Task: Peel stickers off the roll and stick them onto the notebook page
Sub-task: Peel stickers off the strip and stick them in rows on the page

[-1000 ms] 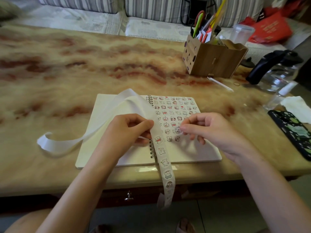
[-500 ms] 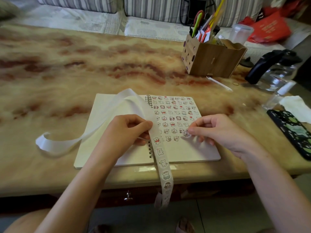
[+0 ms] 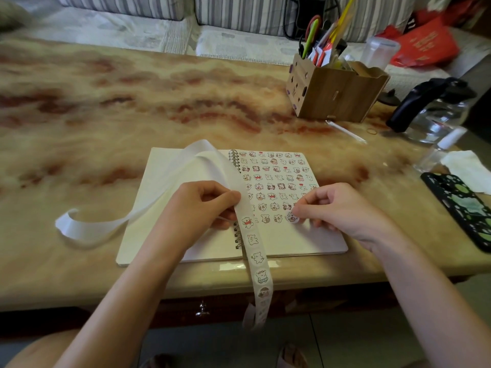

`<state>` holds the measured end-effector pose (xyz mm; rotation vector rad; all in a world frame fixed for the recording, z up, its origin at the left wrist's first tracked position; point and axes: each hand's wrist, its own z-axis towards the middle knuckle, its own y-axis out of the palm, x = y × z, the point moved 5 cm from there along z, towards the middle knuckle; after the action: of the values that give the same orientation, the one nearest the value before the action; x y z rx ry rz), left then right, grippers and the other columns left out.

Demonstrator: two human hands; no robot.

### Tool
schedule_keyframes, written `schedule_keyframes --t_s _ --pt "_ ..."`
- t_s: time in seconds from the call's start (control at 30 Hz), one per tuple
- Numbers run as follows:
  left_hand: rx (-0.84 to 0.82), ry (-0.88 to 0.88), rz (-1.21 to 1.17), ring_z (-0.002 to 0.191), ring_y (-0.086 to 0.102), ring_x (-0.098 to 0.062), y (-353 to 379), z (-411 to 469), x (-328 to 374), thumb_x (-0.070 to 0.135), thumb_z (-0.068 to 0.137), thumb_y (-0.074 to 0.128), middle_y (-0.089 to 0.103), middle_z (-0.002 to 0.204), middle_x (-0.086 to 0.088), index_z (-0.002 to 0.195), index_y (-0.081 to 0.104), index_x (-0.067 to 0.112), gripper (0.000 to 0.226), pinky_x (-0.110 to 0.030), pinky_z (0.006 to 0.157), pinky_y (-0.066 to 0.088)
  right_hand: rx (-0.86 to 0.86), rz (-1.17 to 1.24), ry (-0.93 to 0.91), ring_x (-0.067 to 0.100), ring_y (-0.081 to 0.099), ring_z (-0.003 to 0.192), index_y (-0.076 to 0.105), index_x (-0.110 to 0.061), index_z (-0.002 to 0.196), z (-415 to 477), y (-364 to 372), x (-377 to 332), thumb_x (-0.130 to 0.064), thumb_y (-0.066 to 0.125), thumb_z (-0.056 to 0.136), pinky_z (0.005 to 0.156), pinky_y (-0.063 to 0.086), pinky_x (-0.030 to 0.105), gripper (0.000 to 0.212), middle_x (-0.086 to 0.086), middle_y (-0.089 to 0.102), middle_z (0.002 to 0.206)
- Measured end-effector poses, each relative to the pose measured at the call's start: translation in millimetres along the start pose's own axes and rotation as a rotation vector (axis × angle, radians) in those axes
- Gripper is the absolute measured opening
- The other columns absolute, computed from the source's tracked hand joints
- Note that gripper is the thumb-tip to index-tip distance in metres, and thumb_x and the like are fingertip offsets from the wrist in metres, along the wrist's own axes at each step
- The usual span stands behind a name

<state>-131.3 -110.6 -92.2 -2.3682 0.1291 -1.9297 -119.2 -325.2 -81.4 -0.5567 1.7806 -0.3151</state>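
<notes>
A spiral notebook (image 3: 305, 240) lies open on the marbled table, its right page filled with rows of small bear stickers. My left hand (image 3: 196, 205) pinches the sticker strip (image 3: 259, 264) over the spiral binding. From there the strip hangs down past the table's front edge with several stickers still on it. The bare white backing (image 3: 87, 229) loops away over the left page onto the table. My right hand (image 3: 342, 211) pinches one round sticker (image 3: 291, 217) at its fingertips, low on the right page at the end of the bottom row.
A wooden organiser (image 3: 337, 96) with pens and scissors stands at the back right. A glass jug with a black handle (image 3: 430, 107), a small clear bottle (image 3: 438, 152), a tissue (image 3: 467, 168) and a phone in a black-green case (image 3: 462, 205) crowd the right edge.
My right hand carried the peeled sticker rightward and down to the end of the bottom row on the page. The left hand kept its pinch on the strip.
</notes>
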Motion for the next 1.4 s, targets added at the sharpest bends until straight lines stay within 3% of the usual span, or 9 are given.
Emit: schedule_keyframes --t_s 0.47,0.8,1.0,1.13,1.23,1.4 --pt "0.001 0.006 0.012 0.061 0.066 -0.015 -0.6 0.0 0.3 0.012 0.085 0.066 0.071 0.073 -0.015 0.076 0.068 0.002 0.014 -0.027 0.064 0.058 0.042 -0.004 -0.018 0.002 0.043 0.044 0.073 -0.004 0.076 1.2 3.1 1.8 -0.008 0.074 0.077 0.043 0.033 0.009 0.004 -0.003 0.069 0.060" --pt "0.008 0.001 0.019 0.062 0.066 -0.018 -1.0 1.4 -1.5 0.012 0.085 0.066 0.071 0.069 -0.013 0.075 0.069 0.003 0.014 -0.028 0.066 0.058 0.102 -0.072 -0.038 0.013 0.049 0.058 0.071 -0.006 0.072 5.0 7.5 4.0 -0.007 0.074 0.076 0.057 0.039 0.027 0.005 0.009 0.070 0.069" --pt "-0.001 0.001 0.010 0.061 0.066 -0.016 -0.6 1.4 -1.7 0.012 0.085 0.066 0.070 0.067 -0.010 0.074 0.068 0.004 0.014 -0.027 0.065 0.058 0.110 -0.157 -0.071 0.004 0.051 0.052 0.071 -0.012 0.073 5.0 5.7 4.0 -0.015 0.080 0.072 0.051 0.038 0.015 0.009 -0.002 0.066 0.060" --pt "-0.003 0.006 0.014 0.063 0.066 -0.018 -0.4 1.3 -1.6 0.012 0.085 0.066 0.071 0.070 -0.013 0.073 0.068 0.005 0.014 -0.027 0.065 0.058 0.128 -0.172 -0.074 0.004 0.049 0.052 0.066 -0.017 0.078 6.3 2.8 4.4 -0.021 0.083 0.070 0.055 0.037 0.023 0.019 -0.003 0.061 0.060" --pt "-0.002 0.004 0.026 0.065 0.067 -0.020 -0.6 1.5 -2.2 0.013 0.085 0.066 0.072 0.074 -0.016 0.075 0.069 0.004 0.014 -0.028 0.067 0.058 0.119 -0.179 -0.040 0.000 0.043 0.041 0.054 -0.020 0.084 8.2 0.5 6.5 -0.021 0.082 0.071 0.049 0.033 0.024 0.031 -0.004 0.055 0.060" --pt "-0.002 0.002 0.030 0.065 0.067 -0.020 -0.8 1.6 -2.9 0.013 0.085 0.066 0.072 0.076 -0.018 0.076 0.069 0.003 0.014 -0.027 0.067 0.058 0.102 -0.162 -0.045 0.000 0.039 0.032 0.056 -0.016 0.084 8.0 -0.6 7.4 -0.019 0.072 0.083 0.035 0.033 0.017 0.016 -0.004 0.054 0.062"
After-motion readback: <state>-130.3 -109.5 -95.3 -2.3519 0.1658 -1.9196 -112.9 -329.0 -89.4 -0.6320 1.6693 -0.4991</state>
